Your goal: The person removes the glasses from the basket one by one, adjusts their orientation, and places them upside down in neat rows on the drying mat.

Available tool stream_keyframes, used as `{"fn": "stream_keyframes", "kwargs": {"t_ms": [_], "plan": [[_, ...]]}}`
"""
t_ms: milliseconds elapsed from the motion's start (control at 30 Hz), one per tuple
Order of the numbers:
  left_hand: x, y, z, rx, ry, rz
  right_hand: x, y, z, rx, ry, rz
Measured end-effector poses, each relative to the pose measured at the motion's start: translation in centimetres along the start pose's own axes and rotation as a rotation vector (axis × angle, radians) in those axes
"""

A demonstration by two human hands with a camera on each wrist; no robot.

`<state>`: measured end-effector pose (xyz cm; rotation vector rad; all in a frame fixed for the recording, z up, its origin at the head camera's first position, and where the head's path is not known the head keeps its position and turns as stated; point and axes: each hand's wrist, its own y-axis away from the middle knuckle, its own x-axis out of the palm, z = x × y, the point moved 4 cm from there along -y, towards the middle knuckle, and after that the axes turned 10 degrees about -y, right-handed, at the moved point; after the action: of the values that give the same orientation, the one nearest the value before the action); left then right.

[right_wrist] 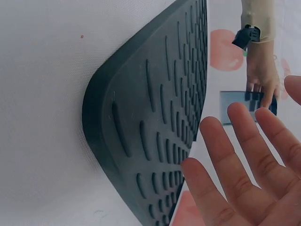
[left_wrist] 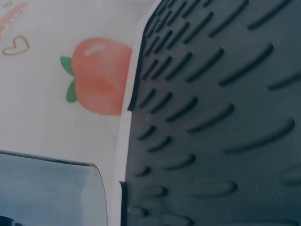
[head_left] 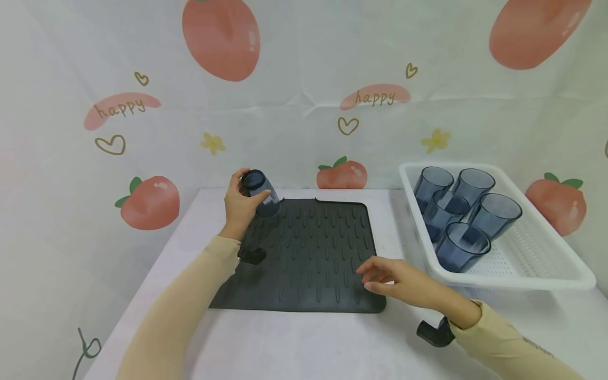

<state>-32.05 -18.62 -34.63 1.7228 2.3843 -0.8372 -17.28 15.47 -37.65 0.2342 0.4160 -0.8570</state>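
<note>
My left hand (head_left: pixel 241 207) grips a blue-tinted drinking glass (head_left: pixel 267 205) near its thick dark base. The base is up and the mouth points down, tilted, over the far left corner of a black ridged drying mat (head_left: pixel 311 253). In the left wrist view, part of this glass (left_wrist: pixel 51 188) shows at lower left beside the mat edge. My right hand (head_left: pixel 404 281) hovers around the mat's near right part, holding nothing. Its fingers look loosely bent in the head view; in the right wrist view the fingers (right_wrist: pixel 240 179) appear spread.
A white plastic basket (head_left: pixel 546 285) stands on the right of the white table (head_left: pixel 294 343). Inside it, several matching blue glasses (head_left: pixel 463 248) are grouped at its left side, mouths up. Behind the table hangs a white cloth (head_left: pixel 294 132) printed with peaches.
</note>
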Motion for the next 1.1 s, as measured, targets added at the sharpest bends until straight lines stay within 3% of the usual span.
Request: {"fn": "stream_keyframes", "kwargs": {"t_ms": [1100], "plan": [[-0.3, -0.3, 4.0, -0.093, -0.061, -0.008, 0.3, 0.0, -0.8, 0.002, 0.001, -0.004]]}}
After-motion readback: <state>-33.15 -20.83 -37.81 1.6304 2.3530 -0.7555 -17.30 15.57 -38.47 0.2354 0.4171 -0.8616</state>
